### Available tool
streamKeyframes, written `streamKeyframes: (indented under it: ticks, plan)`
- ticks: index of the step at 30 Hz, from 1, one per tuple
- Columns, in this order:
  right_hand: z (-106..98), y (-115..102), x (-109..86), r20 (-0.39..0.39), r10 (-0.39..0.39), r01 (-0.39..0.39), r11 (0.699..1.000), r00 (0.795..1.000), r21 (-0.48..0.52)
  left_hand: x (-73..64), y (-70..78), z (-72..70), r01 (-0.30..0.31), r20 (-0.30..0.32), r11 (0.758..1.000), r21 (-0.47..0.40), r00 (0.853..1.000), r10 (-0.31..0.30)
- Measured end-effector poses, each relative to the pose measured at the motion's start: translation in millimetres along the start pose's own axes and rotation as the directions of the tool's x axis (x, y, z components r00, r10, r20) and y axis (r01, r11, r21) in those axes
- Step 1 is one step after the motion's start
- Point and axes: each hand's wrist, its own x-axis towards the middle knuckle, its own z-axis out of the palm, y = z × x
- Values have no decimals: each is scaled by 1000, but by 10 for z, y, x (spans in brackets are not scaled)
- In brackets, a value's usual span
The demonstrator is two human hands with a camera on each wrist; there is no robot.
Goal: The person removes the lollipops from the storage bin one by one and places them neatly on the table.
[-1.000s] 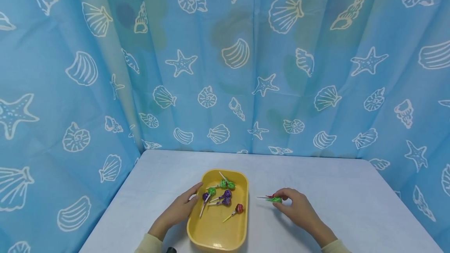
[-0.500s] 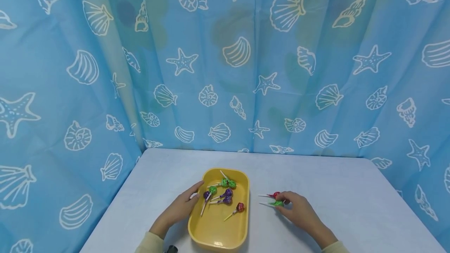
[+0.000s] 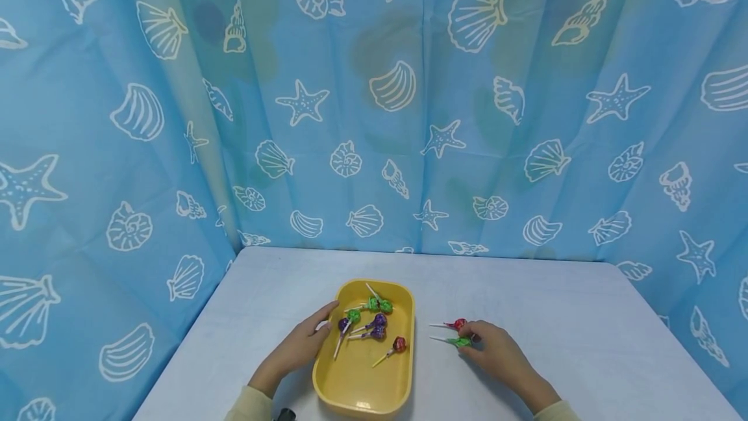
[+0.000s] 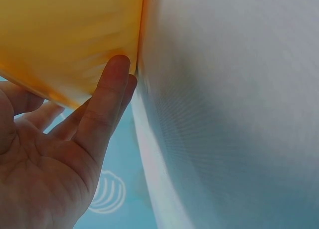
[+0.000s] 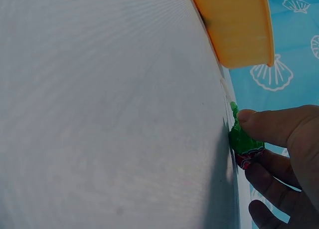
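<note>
In the head view, my right hand (image 3: 497, 351) pinches a green-wrapped lollipop (image 3: 463, 341) by its candy end, low over the table. Thumb and fingertips meet the green lollipop (image 5: 244, 136) in the right wrist view too. A red lollipop (image 3: 459, 324) lies just behind it, white stick pointing left, its head partly hidden by my fingers. My left hand (image 3: 297, 345) rests against the left side of a yellow bin (image 3: 362, 388). Seen from the left wrist, fairly straight fingers (image 4: 102, 107) touch its outer wall. Several green, purple and red lollipops (image 3: 376, 330) lie inside the bin.
A white-covered table (image 3: 561, 317) carries the bin. Blue curtains (image 3: 374, 148) printed with shells stand behind and on both sides. A small dark object (image 3: 286, 414) shows at the bottom edge, near the left forearm.
The red and green lollipops, bunched together in my right hand a second ago, now lie spread apart, the green one nearer me. My left hand and the bin stay in place.
</note>
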Motion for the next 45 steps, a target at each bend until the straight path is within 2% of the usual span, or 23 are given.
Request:
streamKeyframes:
  ticks: [13, 29, 45]
  plan:
    - [-84, -50, 23, 23, 5, -4, 999, 1000, -41, 9, -1, -10, 14, -4, 1000, 0, 1000, -14]
    - [-93, -106, 30, 8, 27, -26, 998, 1000, -52, 4, -2, -18, -5, -7, 1000, 13, 1000, 6]
    - [-72, -261, 26, -66, -83, 83, 997, 994, -9, 7, -34, -8, -22, 6, 1000, 14, 1000, 22]
